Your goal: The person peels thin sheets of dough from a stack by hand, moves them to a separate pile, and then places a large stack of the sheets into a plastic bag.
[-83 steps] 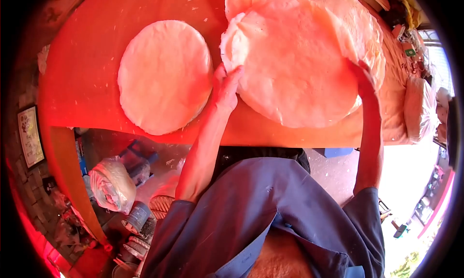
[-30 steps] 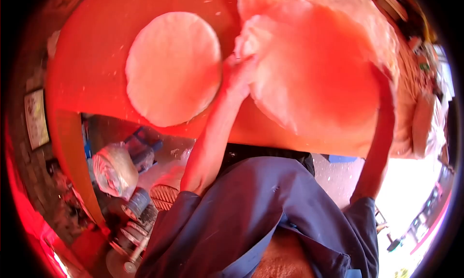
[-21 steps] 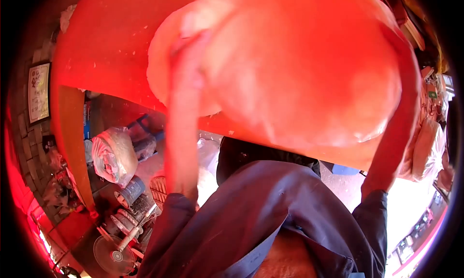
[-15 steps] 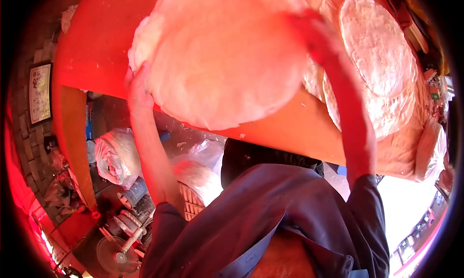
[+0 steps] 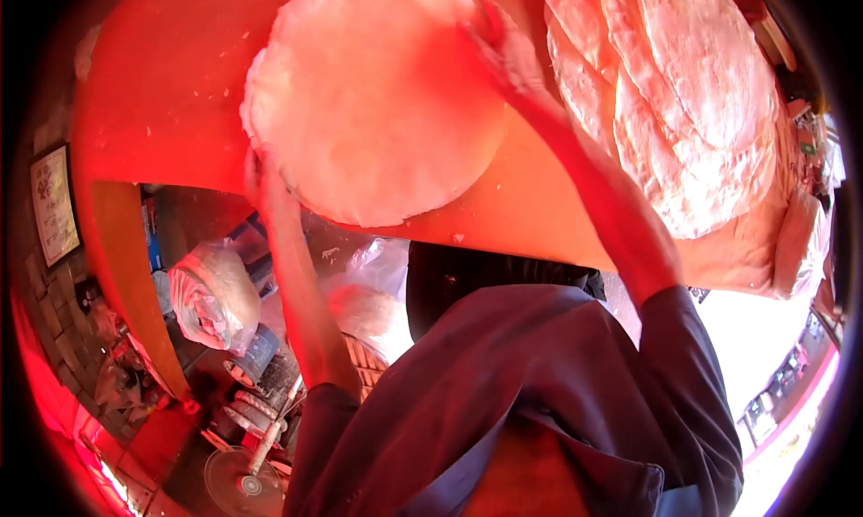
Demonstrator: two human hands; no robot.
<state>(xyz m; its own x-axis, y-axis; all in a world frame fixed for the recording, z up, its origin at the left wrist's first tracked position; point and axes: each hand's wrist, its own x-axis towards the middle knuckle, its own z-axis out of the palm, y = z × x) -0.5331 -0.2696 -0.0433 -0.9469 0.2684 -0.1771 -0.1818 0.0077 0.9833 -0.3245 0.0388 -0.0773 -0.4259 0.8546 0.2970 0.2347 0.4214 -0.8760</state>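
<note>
A round, thin flatbread lies on the table in front of me, its left rim looking layered, as if more sheets are beneath. My left hand is at its lower left edge, fingers stretched out along the rim, the tips partly hidden. At the upper right edge is my right hand, fingers spread apart beside the bread. To the right, several overlapping flatbreads lie in a pile, apart from both hands.
The table shows red and orange, with small crumbs. Below it at left are a plastic-wrapped bundle, a bucket and a fan-like round guard. A wrapped roll sits at the table's right end. A framed sheet hangs at left.
The flatbread has come down and now looks settled on the table. My right hand has moved left and away from the pile, and its fingers are spread. My left hand stays near the left rim.
</note>
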